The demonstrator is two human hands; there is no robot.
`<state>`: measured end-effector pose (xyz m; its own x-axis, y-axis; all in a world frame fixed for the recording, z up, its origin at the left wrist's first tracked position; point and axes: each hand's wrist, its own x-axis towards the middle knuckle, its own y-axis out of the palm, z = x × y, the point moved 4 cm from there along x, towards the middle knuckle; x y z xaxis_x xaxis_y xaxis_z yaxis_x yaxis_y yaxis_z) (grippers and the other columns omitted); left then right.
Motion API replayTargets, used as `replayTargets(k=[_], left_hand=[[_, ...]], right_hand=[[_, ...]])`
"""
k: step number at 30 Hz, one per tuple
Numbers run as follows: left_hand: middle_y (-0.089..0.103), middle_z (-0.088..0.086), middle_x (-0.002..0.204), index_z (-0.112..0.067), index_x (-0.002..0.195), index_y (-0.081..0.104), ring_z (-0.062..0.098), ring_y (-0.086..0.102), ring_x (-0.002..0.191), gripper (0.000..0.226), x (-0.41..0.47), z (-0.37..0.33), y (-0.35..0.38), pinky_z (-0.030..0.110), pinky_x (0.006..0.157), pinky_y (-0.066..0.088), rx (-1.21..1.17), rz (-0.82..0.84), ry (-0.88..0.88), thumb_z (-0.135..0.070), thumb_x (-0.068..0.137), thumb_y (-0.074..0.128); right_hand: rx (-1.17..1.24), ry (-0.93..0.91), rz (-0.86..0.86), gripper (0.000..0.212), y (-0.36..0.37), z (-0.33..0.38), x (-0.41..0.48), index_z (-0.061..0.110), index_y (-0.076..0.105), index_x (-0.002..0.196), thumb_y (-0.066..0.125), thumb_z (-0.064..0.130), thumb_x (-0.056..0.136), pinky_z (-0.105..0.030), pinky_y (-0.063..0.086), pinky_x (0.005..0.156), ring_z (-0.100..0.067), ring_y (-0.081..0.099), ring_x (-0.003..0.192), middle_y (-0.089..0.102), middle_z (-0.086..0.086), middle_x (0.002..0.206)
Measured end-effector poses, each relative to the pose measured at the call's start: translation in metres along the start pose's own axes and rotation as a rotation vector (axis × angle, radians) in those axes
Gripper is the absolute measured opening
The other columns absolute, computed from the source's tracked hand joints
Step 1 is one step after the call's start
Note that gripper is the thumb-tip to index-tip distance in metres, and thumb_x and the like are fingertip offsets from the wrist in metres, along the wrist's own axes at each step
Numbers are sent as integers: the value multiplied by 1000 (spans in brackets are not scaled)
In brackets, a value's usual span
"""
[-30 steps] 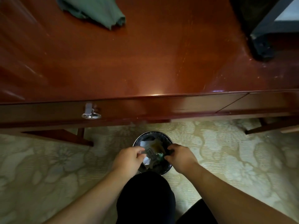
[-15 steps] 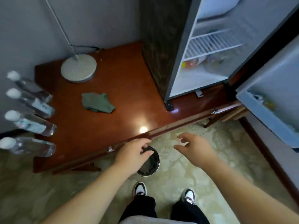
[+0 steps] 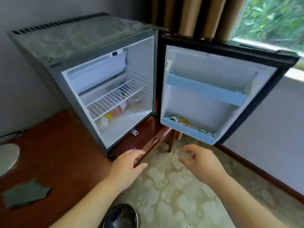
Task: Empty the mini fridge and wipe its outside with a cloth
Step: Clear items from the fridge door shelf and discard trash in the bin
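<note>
The grey mini fridge stands on a red-brown wooden desk, its door swung open to the right. Bottles and clear containers lie under the white wire shelf. Small packets fill the door's bottom rack. A green cloth lies on the desk at the left. My left hand hovers over the desk's front edge, fingers apart and empty. My right hand is raised below the door, fingers loosely curled, holding nothing.
A round metal bin sits on the patterned carpet between my arms. A round lamp base is at the far left of the desk. Brown curtains and a window are behind the door.
My view swung up from the bin to the open fridge. Both hands left the bin, now empty, and rose toward the fridge front.
</note>
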<state>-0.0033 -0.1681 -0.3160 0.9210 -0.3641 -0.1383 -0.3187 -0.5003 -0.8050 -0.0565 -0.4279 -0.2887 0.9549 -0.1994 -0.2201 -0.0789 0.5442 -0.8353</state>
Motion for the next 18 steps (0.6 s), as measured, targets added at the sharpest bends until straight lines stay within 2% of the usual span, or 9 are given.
replayTargets(k=[4,6,9,11,14,18], left_hand=[[57,-22,112,-41,132,57,-1,56,93,42,46,-52,13,26,84,51,19,-20,44,-50,91,65],[58,-22,110,-42,130,58,0,56,93,41,65,-73,20,29,84,52,10,-35,44,-49,91,66],[57,-23,108,-42,130,58,0,57,91,41,87,-96,29,30,84,53,-11,-40,27,-48,90,67],[57,-23,108,-42,130,58,-1,56,90,41,101,-106,34,28,83,52,-5,-34,18,-48,90,67],[57,-23,111,-41,130,58,0,57,91,41,118,-114,36,26,84,52,-1,-12,33,-47,91,66],[58,-19,117,-38,132,59,2,59,91,43,158,-111,35,21,86,51,-33,14,69,-41,91,70]], right_hand=[[5,27,-68,45,-47,-46,17,30,61,133,68,46,91,-18,44,73,-3,53,76,60,17,102],[26,41,-96,43,-65,-65,29,29,63,130,69,43,90,-20,47,73,-5,57,79,62,16,103],[58,63,-91,39,-82,-84,49,32,62,128,68,40,90,-20,48,61,-7,62,76,64,13,114],[46,56,-93,38,-90,-92,64,32,64,127,68,41,90,-22,48,66,-6,62,76,67,12,117],[68,64,-84,39,-93,-97,83,30,65,127,69,40,90,-24,52,78,-9,65,87,68,10,119],[52,90,-75,35,-81,-103,107,30,65,124,69,40,91,-31,57,81,-13,66,91,70,8,108]])
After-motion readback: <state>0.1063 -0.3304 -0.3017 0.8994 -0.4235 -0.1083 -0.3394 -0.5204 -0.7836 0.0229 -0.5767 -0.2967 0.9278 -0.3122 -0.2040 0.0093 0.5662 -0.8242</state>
